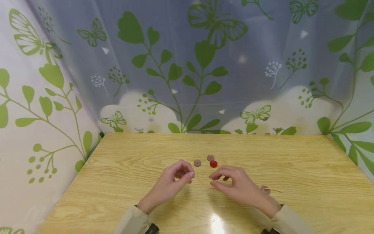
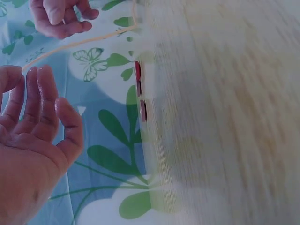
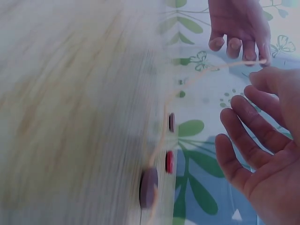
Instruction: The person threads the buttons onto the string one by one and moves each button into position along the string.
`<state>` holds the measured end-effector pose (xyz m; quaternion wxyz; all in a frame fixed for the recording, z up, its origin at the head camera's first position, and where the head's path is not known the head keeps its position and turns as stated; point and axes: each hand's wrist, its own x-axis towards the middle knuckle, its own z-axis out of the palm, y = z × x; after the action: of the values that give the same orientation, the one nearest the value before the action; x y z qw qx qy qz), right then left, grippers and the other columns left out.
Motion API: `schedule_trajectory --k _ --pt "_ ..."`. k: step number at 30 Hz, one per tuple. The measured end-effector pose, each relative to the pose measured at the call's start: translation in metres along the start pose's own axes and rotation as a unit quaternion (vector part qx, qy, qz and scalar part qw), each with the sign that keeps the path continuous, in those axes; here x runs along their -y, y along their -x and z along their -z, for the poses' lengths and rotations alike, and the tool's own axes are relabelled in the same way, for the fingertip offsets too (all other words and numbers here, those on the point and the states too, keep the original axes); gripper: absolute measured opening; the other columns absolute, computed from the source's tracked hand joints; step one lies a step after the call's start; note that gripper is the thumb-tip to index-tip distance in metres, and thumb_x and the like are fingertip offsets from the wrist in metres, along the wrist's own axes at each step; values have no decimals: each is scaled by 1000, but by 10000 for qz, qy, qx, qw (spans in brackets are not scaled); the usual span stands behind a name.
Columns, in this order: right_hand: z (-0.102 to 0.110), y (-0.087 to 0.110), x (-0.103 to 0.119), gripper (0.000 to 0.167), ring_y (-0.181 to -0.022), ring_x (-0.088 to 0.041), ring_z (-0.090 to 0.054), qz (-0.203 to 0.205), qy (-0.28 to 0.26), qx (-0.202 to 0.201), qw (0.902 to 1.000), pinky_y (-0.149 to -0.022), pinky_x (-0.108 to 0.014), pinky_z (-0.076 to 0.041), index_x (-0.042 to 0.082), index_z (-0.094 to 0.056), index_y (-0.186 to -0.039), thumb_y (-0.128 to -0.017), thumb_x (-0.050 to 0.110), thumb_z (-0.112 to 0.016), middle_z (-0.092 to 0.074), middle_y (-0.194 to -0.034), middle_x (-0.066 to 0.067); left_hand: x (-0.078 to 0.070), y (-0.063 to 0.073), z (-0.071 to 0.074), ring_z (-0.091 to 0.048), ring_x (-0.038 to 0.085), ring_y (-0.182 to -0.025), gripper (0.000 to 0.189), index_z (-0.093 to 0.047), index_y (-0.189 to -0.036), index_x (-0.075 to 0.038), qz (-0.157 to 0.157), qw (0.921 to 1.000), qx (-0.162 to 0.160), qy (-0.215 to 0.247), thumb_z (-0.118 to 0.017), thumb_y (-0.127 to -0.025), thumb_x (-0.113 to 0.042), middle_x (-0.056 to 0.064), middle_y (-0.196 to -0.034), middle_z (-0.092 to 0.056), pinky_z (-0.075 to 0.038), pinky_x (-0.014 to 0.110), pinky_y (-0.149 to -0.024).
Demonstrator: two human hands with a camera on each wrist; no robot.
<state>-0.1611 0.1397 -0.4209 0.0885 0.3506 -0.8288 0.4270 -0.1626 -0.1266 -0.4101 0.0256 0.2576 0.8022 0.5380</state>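
My left hand (image 1: 172,182) pinches one end of a thin pale orange cord (image 2: 79,44) between thumb and forefinger, its other fingers loosely bent. The cord hangs from there and runs down to the table, where it passes through a brown button (image 3: 149,187) lying by my right wrist. My right hand (image 1: 235,182) hovers opposite the left, thumb and fingers apart with nothing between them. Just beyond the hands, a red button (image 1: 213,164) lies against a second brown button (image 1: 210,158). Another brown button (image 1: 197,162) sits to their left.
The hands are over a wooden table (image 1: 140,149) with a light grain. A curtain (image 1: 181,107) with green leaves and butterflies hangs behind its far edge and along both sides. Bright glare shows on the table's near part.
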Motion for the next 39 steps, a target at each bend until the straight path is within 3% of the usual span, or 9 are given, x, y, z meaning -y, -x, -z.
schedule_trajectory --k 15,23,33,39 --pt "-22 -17 9 9 -87 0 -68 -246 -326 -47 9992 -70 -26 -58 17 -78 -100 -92 14 -76 -75 -94 7 -2 0 -2 -65 9 -77 6 -64 -106 -14 28 10000 8 21 -62 -103 -20 6 -97 -68 -55 25 -69" --pt "-25 -20 8 10 -84 -2 -69 -97 -467 -103 9988 -69 -24 -57 19 -78 -97 -94 11 -74 -75 -90 6 -2 0 -1 -66 12 -77 6 -64 -105 -14 80 10000 21 48 -62 -103 -20 7 -97 -68 -54 24 -67" --pt "-25 -20 9 10 -87 -4 -67 -390 -554 116 9976 -71 -24 -58 13 -77 -103 -94 13 -73 -75 -94 4 -2 0 -1 -66 10 -78 6 -64 -106 -14 82 10000 42 -4 -62 -103 -20 6 -98 -68 -55 25 -69" --pt "-26 -19 9 11 -85 -4 -67 -287 -556 92 9980 -72 -25 -59 18 -76 -97 -94 8 -72 -74 -91 4 -2 1 -2 -68 19 -79 6 -64 -106 -14 105 9999 54 19 -62 -103 -19 6 -98 -68 -55 25 -68"
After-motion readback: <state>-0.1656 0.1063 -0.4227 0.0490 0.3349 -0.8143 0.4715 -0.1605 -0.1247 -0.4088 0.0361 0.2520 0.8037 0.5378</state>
